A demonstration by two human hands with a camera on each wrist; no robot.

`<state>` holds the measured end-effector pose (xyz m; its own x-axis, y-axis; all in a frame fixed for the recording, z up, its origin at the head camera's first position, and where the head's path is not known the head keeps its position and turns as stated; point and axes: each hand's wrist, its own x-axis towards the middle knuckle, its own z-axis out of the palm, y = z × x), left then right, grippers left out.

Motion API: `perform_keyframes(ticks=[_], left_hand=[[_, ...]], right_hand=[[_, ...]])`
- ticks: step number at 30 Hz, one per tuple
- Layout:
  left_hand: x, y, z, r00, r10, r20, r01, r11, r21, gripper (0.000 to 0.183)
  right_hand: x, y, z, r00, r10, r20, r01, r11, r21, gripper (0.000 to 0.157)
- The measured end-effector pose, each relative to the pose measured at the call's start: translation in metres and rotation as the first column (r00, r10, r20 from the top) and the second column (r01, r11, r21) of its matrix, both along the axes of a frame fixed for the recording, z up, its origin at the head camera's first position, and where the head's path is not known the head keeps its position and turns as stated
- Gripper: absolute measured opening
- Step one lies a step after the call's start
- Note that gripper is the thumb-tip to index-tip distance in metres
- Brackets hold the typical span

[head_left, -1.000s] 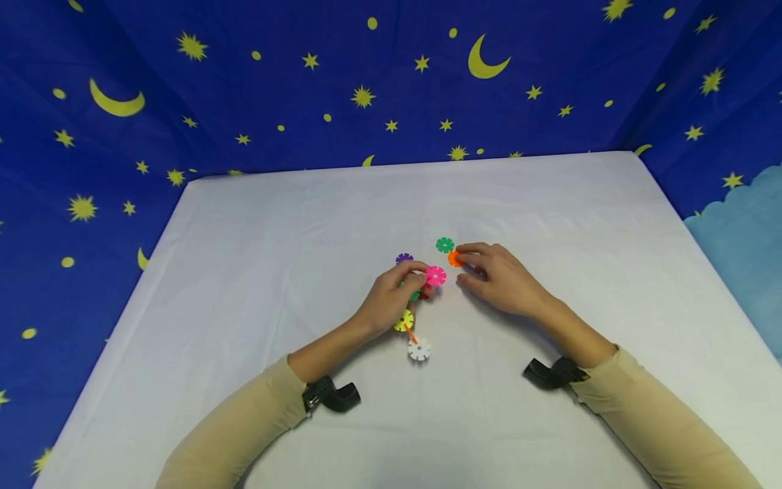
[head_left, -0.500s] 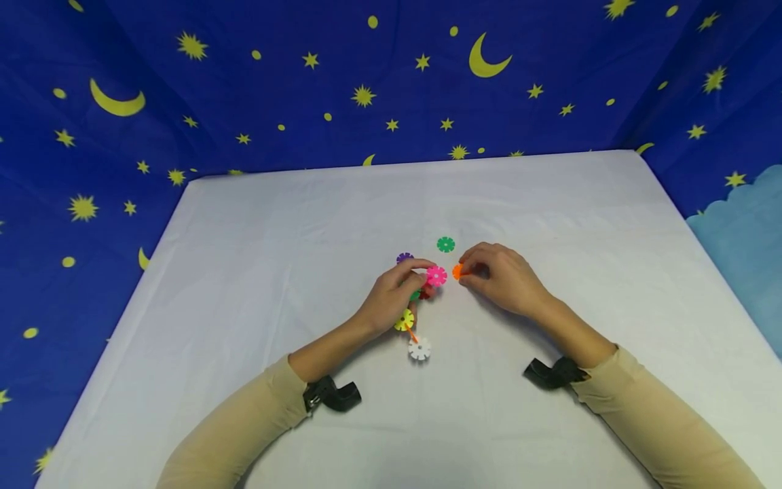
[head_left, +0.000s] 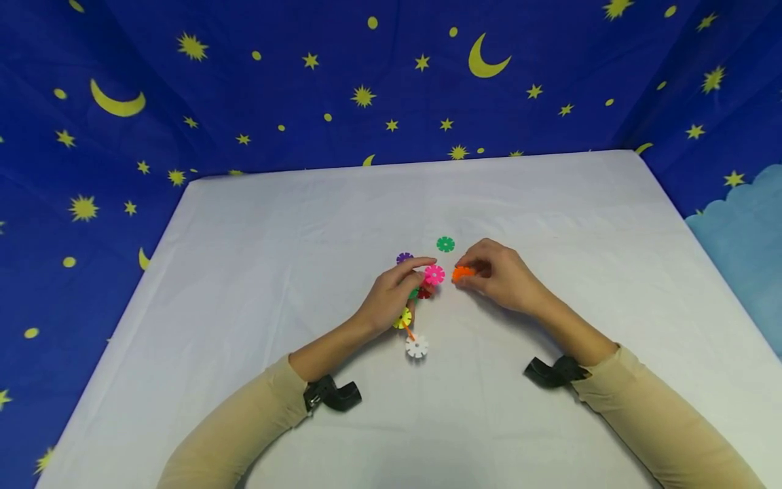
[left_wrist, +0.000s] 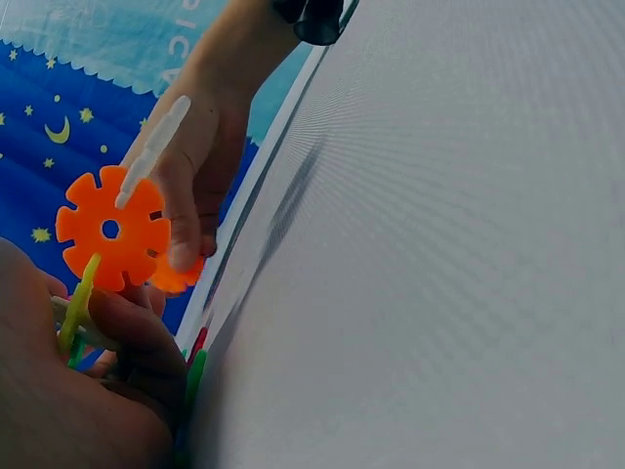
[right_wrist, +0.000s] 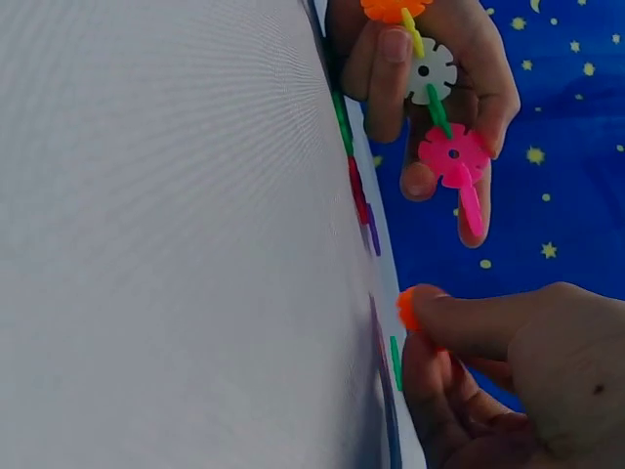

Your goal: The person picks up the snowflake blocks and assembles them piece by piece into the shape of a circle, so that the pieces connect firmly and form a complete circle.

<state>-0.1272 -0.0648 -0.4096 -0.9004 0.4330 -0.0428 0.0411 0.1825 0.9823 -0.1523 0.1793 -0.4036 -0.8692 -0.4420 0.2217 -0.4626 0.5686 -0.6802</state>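
Orange disc (head_left: 462, 273) pinched right, cluster (head_left: 427, 282) left

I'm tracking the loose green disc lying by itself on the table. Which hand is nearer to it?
Right. The right hand, pinching an orange disc, sits just beside and below the green disc. The left hand, gripping the joined discs, is farther off.

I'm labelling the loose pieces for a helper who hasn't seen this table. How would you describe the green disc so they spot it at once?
Start at the white table and find the two hands meeting near its middle. Just beyond the fingertips, toward the starry backdrop, the green disc lies flat by itself. Unlike the orange disc pinched in the right hand, no hand touches it.
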Motion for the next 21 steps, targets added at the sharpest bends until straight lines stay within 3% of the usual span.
perform_keyframes(ticks=[3,9,21], left_hand=[[-0.0006,0.0003,-0.0009,1.000,0.009,-0.018,-0.009,1.000,0.000,0.035],[-0.0017,0.0005,-0.0019,0.998,0.017,-0.052,-0.017,1.000,0.000,0.035],[-0.0006,-0.0001,-0.0019,0.999,0.007,-0.038,-0.006,0.999,0.037,0.036]], right_hand=[[0.0011,-0.0007,0.0020,1.000,0.004,-0.003,-0.004,1.000,-0.031,0.014],[0.0034,-0.0030,0.0037,0.998,0.036,0.044,-0.032,0.996,-0.087,0.014],[0.0096,-0.0097,0.0070,0.998,0.062,-0.027,-0.064,0.994,-0.093,0.016]])
